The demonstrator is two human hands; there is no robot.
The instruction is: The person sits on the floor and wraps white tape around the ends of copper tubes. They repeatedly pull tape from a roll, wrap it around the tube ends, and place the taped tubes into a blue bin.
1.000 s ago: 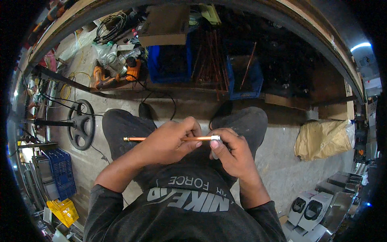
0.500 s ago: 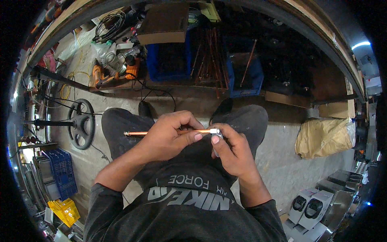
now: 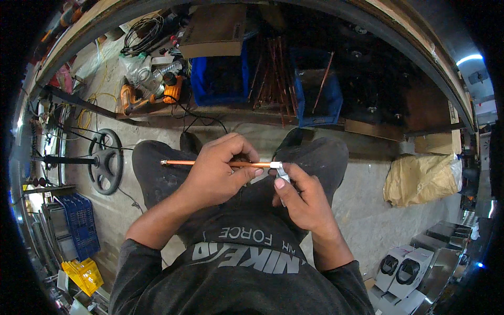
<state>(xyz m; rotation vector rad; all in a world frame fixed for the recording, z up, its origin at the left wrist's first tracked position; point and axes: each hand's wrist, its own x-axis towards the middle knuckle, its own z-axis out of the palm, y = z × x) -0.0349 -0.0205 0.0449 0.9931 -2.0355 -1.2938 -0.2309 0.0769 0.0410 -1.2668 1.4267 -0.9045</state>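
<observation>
Above my lap, my left hand [image 3: 218,168] is closed round a thin copper tube [image 3: 181,162] lying nearly level. A brass-coloured fitting [image 3: 164,162] caps its left end. White material covers the right end [image 3: 274,165], with a whitish strip that looks like tape [image 3: 284,176] running down from it. My right hand [image 3: 302,194] pinches this strip between thumb and fingers, just right of the tube's end. Whatever lies deeper in the right palm is hidden.
Ahead, a low shelf carries a blue bin [image 3: 218,79], a second blue bin [image 3: 320,100], several copper tubes [image 3: 275,79] and an orange power drill [image 3: 128,100]. A black handwheel [image 3: 106,161] stands left. A tan sack [image 3: 420,181] lies right, near white box-shaped units [image 3: 404,270].
The tube's white end has shifted slightly left and up. More of the whitish strip shows between it and my right hand. My left hand keeps its hold.
</observation>
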